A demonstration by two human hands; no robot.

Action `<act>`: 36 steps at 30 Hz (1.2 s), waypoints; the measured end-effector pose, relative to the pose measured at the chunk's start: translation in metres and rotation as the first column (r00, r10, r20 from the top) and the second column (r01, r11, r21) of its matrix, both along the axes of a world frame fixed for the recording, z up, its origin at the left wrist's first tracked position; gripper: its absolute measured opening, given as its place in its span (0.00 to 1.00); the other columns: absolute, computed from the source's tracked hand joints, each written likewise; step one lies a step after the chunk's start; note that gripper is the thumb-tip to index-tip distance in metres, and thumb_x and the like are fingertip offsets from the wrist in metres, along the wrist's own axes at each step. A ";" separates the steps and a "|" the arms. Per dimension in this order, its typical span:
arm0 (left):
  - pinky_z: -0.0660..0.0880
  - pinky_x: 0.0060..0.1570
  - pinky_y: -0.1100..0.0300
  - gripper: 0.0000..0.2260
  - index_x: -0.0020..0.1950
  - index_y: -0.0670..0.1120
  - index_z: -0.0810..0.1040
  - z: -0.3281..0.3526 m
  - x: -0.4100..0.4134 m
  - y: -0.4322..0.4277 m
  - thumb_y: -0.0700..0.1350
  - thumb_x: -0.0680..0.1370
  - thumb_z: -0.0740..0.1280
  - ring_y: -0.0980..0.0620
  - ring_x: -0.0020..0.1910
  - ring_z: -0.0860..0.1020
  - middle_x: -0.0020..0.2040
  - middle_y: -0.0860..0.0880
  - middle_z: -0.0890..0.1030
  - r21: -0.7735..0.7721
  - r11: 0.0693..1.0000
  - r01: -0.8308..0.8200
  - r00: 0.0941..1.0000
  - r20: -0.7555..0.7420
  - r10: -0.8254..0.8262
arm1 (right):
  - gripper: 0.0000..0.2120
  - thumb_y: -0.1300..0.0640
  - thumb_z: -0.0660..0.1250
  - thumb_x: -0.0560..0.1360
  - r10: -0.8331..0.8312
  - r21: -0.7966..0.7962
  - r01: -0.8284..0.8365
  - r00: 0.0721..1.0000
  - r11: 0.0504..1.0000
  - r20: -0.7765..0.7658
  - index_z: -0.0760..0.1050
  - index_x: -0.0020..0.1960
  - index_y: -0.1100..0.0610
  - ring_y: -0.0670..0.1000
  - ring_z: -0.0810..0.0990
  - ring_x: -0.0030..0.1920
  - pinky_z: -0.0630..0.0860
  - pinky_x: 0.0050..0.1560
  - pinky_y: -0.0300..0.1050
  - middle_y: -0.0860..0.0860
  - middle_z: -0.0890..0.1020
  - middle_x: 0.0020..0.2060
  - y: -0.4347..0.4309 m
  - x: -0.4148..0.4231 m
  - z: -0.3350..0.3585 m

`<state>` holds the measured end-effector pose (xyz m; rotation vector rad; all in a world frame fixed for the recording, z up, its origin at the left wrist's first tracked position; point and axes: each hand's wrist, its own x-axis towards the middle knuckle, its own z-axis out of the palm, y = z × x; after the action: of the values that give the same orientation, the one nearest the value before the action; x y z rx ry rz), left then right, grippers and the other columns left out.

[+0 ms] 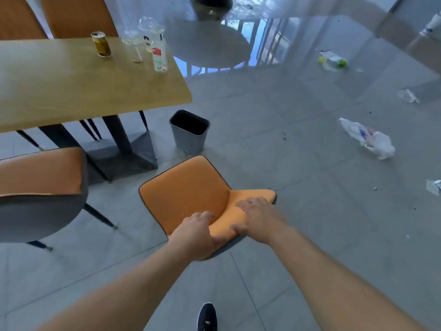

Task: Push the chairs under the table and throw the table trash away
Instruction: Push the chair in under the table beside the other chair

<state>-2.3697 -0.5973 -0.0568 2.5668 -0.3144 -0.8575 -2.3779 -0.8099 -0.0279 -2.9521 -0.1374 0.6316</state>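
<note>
An orange chair stands out on the floor, away from the wooden table. My left hand and my right hand both grip the top of its backrest. On the table stand a gold can, a clear plastic bottle and clear plastic cups. A grey trash bin, open and dark inside, sits on the floor by the table's corner, just beyond the chair.
Another orange chair stands at the left, part under the table, and two more are at the far side. A white plastic bag, a green-capped bottle and wrappers litter the floor at right. My shoe shows below.
</note>
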 end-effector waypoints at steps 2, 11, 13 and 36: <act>0.75 0.49 0.53 0.38 0.71 0.59 0.67 -0.008 -0.007 -0.028 0.74 0.65 0.66 0.48 0.57 0.75 0.64 0.52 0.75 0.003 1.000 0.022 0.999 -0.045 -0.022 | 0.41 0.23 0.62 0.69 0.096 -0.047 -0.098 0.994 0.994 -0.048 0.70 0.73 0.47 0.57 0.70 0.67 0.66 0.69 0.57 0.52 0.76 0.67 -0.028 -0.001 -0.011; 0.78 0.55 0.46 0.27 0.74 0.57 0.63 -0.026 -0.016 -0.042 0.49 0.75 0.64 0.45 0.55 0.76 0.62 0.49 0.75 0.071 0.997 0.037 0.985 -0.172 -0.024 | 0.22 0.50 0.68 0.76 0.280 -0.207 -0.304 0.950 0.930 -0.137 0.70 0.68 0.40 0.60 0.67 0.69 0.45 0.67 0.82 0.47 0.75 0.65 -0.021 0.017 -0.036; 0.75 0.58 0.43 0.27 0.73 0.59 0.64 -0.024 -0.011 -0.020 0.48 0.75 0.63 0.46 0.58 0.75 0.64 0.50 0.75 0.064 0.998 -0.021 0.987 -0.156 0.031 | 0.20 0.51 0.67 0.76 0.332 -0.164 -0.347 0.936 0.923 -0.115 0.71 0.68 0.41 0.59 0.69 0.68 0.45 0.68 0.81 0.46 0.76 0.64 -0.003 0.025 -0.039; 0.70 0.56 0.48 0.22 0.68 0.64 0.68 -0.033 0.206 0.279 0.48 0.76 0.64 0.48 0.58 0.73 0.60 0.55 0.77 0.048 0.994 -0.103 0.987 0.129 0.096 | 0.19 0.50 0.67 0.78 0.308 -0.080 -0.306 0.951 0.949 0.021 0.71 0.68 0.40 0.56 0.73 0.61 0.52 0.74 0.72 0.45 0.78 0.58 0.283 0.241 -0.051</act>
<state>-2.1637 -0.3179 -0.0894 2.6681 -0.2007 -0.6776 -2.1369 -0.5268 -0.0792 -3.0412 -0.5995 0.6354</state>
